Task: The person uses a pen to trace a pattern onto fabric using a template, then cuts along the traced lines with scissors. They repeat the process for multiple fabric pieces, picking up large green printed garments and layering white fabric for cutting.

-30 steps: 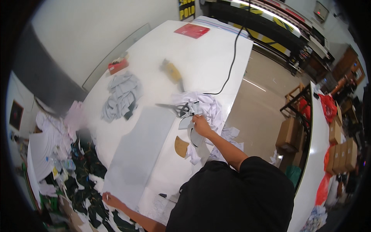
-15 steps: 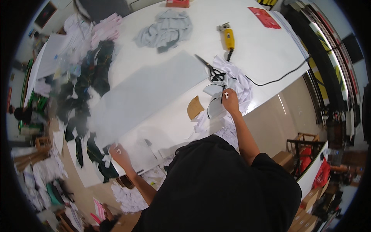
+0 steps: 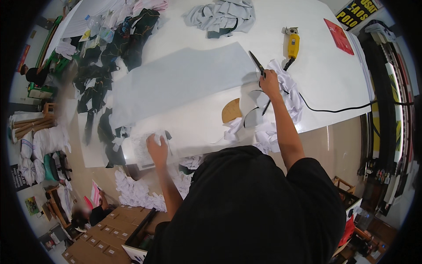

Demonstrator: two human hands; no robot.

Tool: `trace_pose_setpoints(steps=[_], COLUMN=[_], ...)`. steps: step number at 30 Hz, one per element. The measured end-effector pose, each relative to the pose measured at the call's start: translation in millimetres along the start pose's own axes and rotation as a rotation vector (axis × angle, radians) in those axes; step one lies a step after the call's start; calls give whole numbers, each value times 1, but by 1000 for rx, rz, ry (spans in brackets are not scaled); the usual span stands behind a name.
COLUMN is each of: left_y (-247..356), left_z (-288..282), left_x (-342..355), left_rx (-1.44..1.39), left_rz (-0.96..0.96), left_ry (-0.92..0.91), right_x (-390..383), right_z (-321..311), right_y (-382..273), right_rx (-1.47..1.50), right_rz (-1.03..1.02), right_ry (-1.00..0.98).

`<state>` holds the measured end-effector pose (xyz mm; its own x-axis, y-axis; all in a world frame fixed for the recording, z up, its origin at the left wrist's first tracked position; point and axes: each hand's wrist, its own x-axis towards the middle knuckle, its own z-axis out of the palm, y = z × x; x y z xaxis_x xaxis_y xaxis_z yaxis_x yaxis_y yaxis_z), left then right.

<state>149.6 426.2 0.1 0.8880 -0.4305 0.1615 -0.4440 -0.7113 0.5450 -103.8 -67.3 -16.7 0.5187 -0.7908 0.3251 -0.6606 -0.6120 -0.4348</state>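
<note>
My right hand (image 3: 269,83) is closed around the handles of a pair of black scissors (image 3: 256,61), whose blades point away to the far left. A slim dark pen-like stick (image 3: 266,108) lies below that wrist. Small curved grey fabric pieces (image 3: 252,118) and a fan-shaped brown card template (image 3: 231,111) lie close by. Crumpled white cloth (image 3: 291,94) is to the right of the hand. My left hand (image 3: 157,149) rests at a printed paper sheet (image 3: 143,152) near the front edge, fingers bent and apart. A broad grey fabric piece (image 3: 184,79) stretches flat between the hands.
A yellow handheld electric cutter (image 3: 293,46) trails a black cable (image 3: 347,110). Bunched grey cloth (image 3: 222,17), dark green scraps (image 3: 136,42) and a red packet (image 3: 338,36) lie on the white table (image 3: 325,83). Another person (image 3: 99,213) is at lower left, near cardboard boxes (image 3: 105,233).
My right hand has left the pen-like stick and moved forward onto the scissors. My left hand has shifted right, from the dark scraps to the paper. The view has turned.
</note>
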Motion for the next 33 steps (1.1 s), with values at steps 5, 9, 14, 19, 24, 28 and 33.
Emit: trace_pose_setpoints(steps=[5,9,14,19,24,28,33], left_y=[101,175,177,179,184,189,216], left_z=[72,110,140,144,145,148,158], left_x=[23,35,31,25,24,23,28], left_rx=[-140,27,159,185,191,211,229], left_rz=[311,418,477,472,443,425,448], left_ry=[-107,-243,-289,-299,-294,-299,-344], right_x=[-4,-18,-15,4,5,15,17], right_z=[-2,3,1,-9,-3,2,5], right_y=[-35,-19,-11,-19,-2,-5,-4], right_rx=[-53,-216,-150,-153,-75,-27,-71], right_rz=[-137,-147,-144,-153,-195,-189,-186], right_ry=[-64,-145,-178,-169,-71,-66,-80])
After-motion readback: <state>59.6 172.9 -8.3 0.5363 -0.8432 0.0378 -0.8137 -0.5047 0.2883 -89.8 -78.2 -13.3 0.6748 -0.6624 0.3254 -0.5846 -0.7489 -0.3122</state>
